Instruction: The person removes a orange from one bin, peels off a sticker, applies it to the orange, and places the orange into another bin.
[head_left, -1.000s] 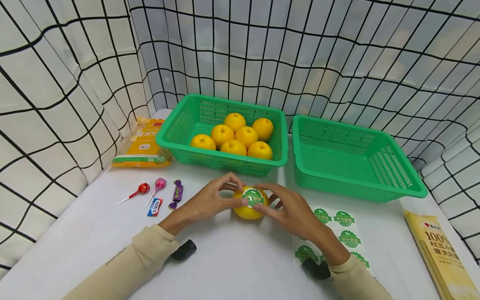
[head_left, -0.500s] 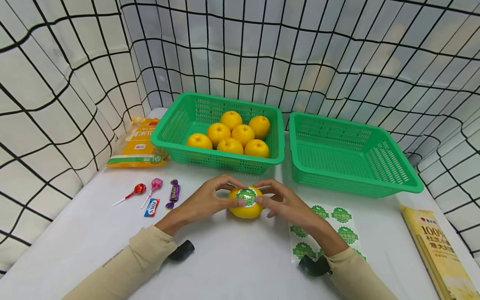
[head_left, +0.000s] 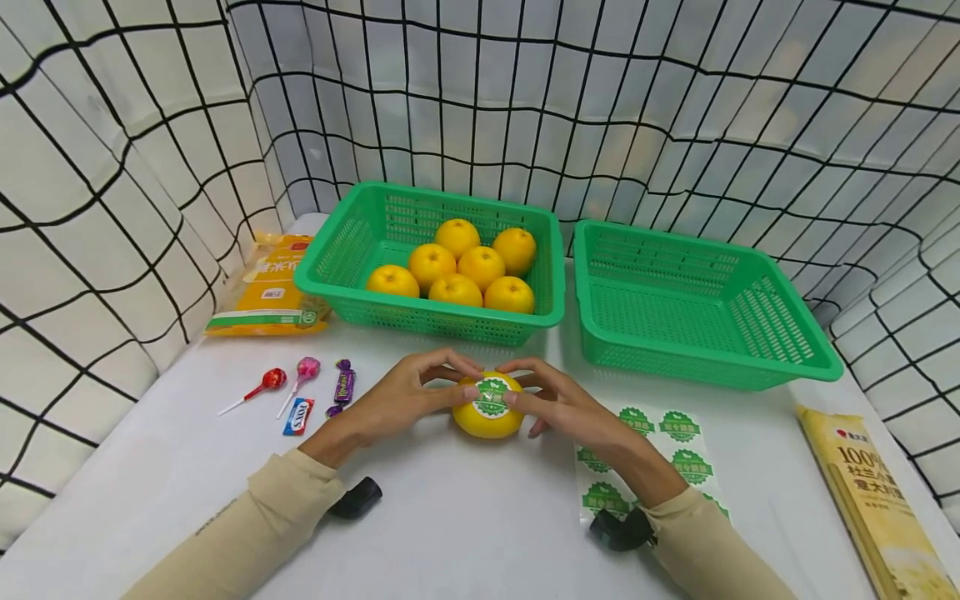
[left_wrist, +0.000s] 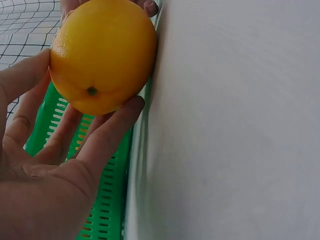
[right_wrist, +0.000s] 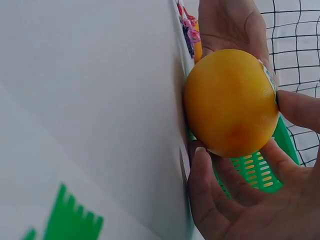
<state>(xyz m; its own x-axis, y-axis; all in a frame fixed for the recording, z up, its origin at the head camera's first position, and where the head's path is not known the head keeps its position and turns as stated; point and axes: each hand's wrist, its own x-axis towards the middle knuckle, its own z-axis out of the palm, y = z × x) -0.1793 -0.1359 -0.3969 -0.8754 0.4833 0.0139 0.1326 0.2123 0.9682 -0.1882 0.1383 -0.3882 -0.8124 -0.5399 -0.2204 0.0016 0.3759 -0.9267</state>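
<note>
An orange [head_left: 487, 427] sits on the white table between both hands, bearing a round green-and-white sticker [head_left: 492, 397] on its upper side. My left hand [head_left: 405, 393] holds it from the left, thumb at the sticker's left edge and fingers around the far side. From the right, my right hand [head_left: 564, 410] holds the same orange [right_wrist: 231, 102], its thumb at the sticker's right edge. In the left wrist view the orange [left_wrist: 105, 55] shows its stem spot, with fingertips touching its underside. A sheet of matching stickers [head_left: 678, 442] lies partly under the right forearm.
Behind the hands stands a green basket [head_left: 427, 315] with several oranges; another green basket [head_left: 705, 367] is to its right. Lollipops [head_left: 306, 371] and wrapped candies [head_left: 344, 383] lie left. A yellow bag [head_left: 270, 287] and a yellow packet [head_left: 873, 500] flank the table, with black netting [head_left: 480, 108] behind.
The right thumb has slid from over the sticker's lower part to its right edge. Both hands stay on the orange, while the head view has shifted slightly.
</note>
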